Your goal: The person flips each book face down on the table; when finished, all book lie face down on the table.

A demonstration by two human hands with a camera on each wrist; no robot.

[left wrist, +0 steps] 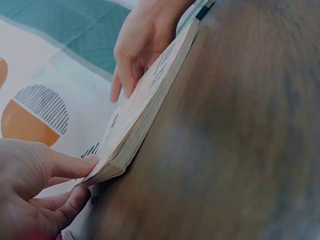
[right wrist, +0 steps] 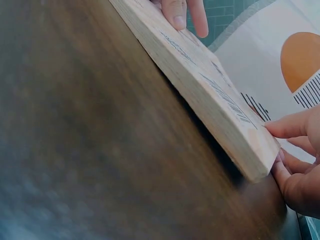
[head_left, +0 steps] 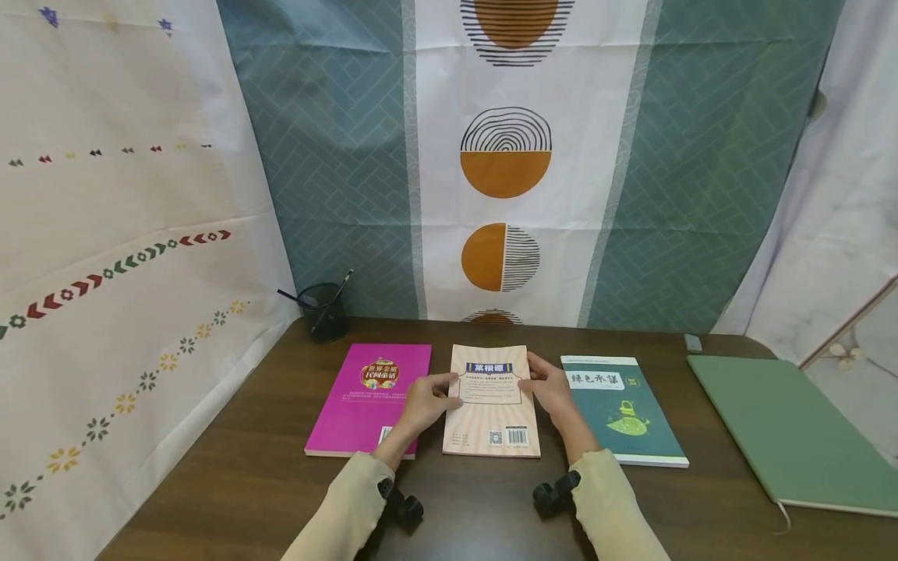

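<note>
A beige striped book (head_left: 491, 421) lies in the middle of the dark wooden table (head_left: 245, 483), between a magenta book (head_left: 372, 397) and a teal book (head_left: 624, 413). My left hand (head_left: 449, 393) pinches its left edge, thumb on the cover and fingers under the edge (left wrist: 75, 200). My right hand (head_left: 529, 382) holds the opposite edge, fingertips (right wrist: 280, 130) on the cover and against the side. In the wrist views the beige book (left wrist: 145, 105) (right wrist: 210, 95) sits slightly raised off the wood at its near corners.
A large green notebook (head_left: 793, 428) lies at the right side of the table, with a small grey object (head_left: 692, 342) behind it. A black mesh pen holder (head_left: 324, 310) with pens stands at the back left. Patterned cloths hang behind and to both sides.
</note>
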